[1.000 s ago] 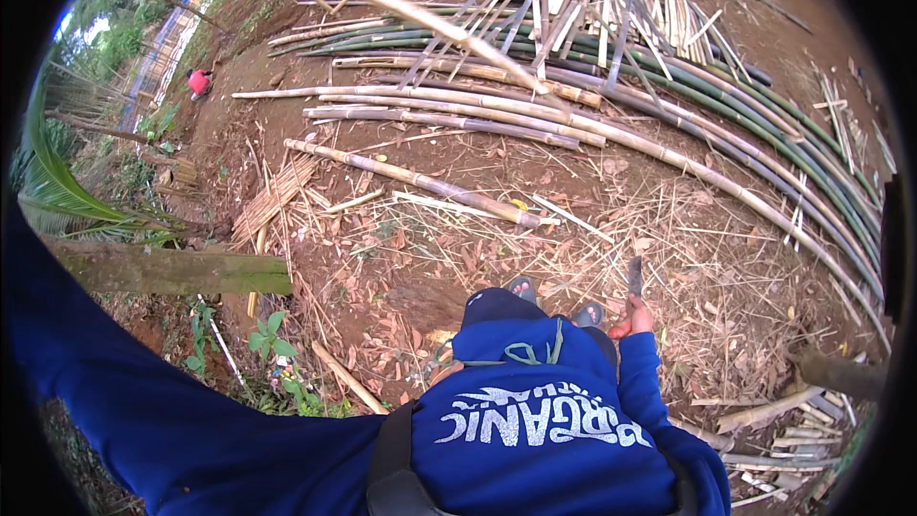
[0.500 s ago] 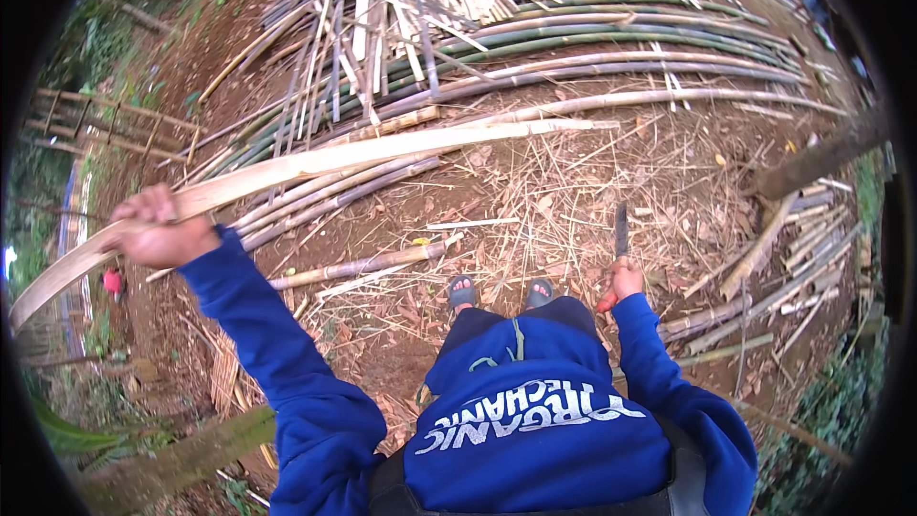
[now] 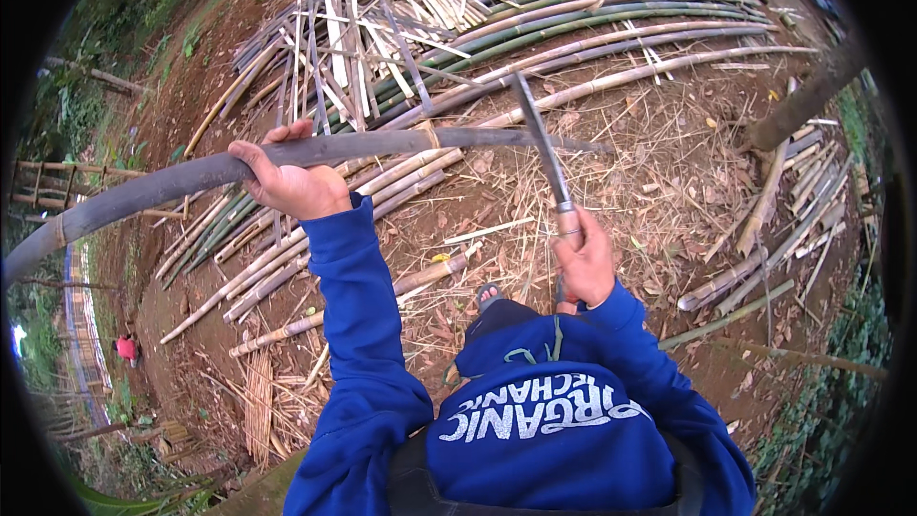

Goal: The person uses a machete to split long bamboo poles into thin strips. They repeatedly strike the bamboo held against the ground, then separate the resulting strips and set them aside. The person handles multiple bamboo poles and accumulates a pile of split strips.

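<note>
from here i have the left hand (image 3: 289,180) holding a long, dark-grey bamboo strip (image 3: 377,141), the right hand (image 3: 586,263) a steel-bladed knife (image 3: 549,162); likely positioning, next needing steady alignment.

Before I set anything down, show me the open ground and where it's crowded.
The widest gap is the littered ground right of the knife, between the long pale pole and the bamboo pile. A smaller soil patch lies between the right sleeve and the foliage. Ahead left is crowded with crisscrossed strips.
</note>
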### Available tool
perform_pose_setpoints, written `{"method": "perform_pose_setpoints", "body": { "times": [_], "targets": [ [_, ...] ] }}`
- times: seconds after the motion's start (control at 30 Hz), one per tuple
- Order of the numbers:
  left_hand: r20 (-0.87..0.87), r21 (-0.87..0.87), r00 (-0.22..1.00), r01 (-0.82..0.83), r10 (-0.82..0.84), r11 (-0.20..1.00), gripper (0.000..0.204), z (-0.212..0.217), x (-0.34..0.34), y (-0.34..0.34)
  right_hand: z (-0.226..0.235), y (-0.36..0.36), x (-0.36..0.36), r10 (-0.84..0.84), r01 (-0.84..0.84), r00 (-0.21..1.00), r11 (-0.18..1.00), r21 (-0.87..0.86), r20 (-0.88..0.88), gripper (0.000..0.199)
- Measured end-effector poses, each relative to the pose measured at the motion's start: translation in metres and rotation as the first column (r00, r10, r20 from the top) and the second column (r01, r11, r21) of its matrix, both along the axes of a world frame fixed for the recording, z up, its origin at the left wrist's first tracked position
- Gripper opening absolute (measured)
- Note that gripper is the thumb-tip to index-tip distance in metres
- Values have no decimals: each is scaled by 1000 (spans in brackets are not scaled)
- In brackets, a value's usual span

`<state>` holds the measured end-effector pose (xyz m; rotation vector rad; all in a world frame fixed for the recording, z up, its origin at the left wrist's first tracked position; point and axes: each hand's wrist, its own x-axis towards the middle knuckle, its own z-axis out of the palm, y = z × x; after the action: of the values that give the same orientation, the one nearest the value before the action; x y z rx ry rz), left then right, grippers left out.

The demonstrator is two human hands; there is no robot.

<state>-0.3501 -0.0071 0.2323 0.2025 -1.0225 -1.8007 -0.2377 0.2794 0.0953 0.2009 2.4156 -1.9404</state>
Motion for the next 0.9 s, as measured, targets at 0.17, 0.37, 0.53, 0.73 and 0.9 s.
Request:
{"method": "perform_pose_setpoints", "body": {
  "times": [0.17, 0.37, 0.53, 0.73, 0.9],
  "targets": [
    [-79, 52, 997, 8, -4, 999, 43, -1, 5, -1, 35, -45, 9, 128, -81, 926, 986, 143, -356, 50],
    [-117, 55, 982, 158, -151, 986, 45, -11, 10, -16, 31, -72, 20, 156, -105, 953, 974, 199, -261, 50],
    [-90, 53, 986, 145, -140, 988, 54, -13, 28, -13, 30, -80, 31, 204, -153, 940, 969, 195, -275, 50],
    [-149, -146, 949, 256, -277, 955, 71, -18, 44, -11, 29, -67, 42, 194, -123, 902, 972, 201, -386, 46],
    [-230, -281, 885, 339, -406, 898, 65, -14, 54, 0, 48, -54, 53, 298, -181, 857, 938, 294, -420, 47]
  ]
}}
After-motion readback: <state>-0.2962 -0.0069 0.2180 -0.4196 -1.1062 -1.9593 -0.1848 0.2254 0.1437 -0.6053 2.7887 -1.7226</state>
